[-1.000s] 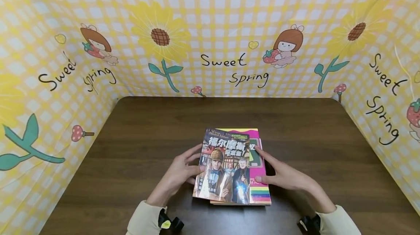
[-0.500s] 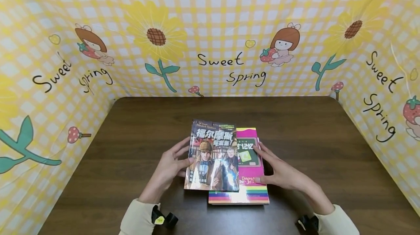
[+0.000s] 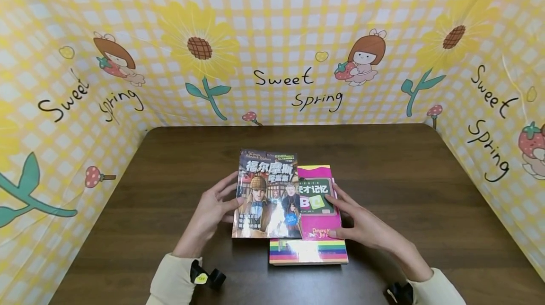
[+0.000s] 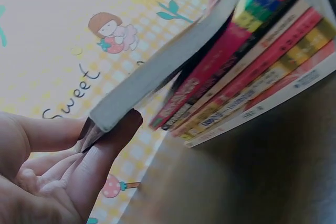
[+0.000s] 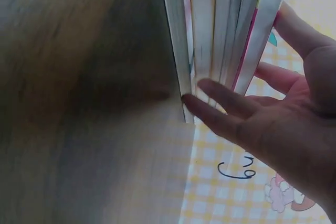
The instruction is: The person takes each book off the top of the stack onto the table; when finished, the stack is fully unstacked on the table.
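Observation:
My left hand (image 3: pixel 213 213) pinches the left edge of a book with a dark illustrated cover (image 3: pixel 259 210), thumb on top and fingers beneath. The left wrist view shows this book (image 4: pixel 157 72) tilted up from the stack at its left edge. Under its right part lies a pink book (image 3: pixel 312 220) with a green panel and rainbow stripes, topping a stack of several books (image 4: pixel 247 72). My right hand (image 3: pixel 364 224) rests against the stack's right side, thumb and forefinger on the pink cover. In the right wrist view, its other fingers (image 5: pixel 226 114) lie extended along the page edges.
The stack stands on a dark brown wooden table (image 3: pixel 170 163). A yellow checked cloth (image 3: pixel 272 26) with flowers and cartoon girls rises behind the table and along both sides. Black camera straps (image 3: pixel 206 276) sit at both wrists.
My left hand has drawn the dark-covered book left and away from me, uncovering more of the pink book. The right hand has stayed at the stack's right side.

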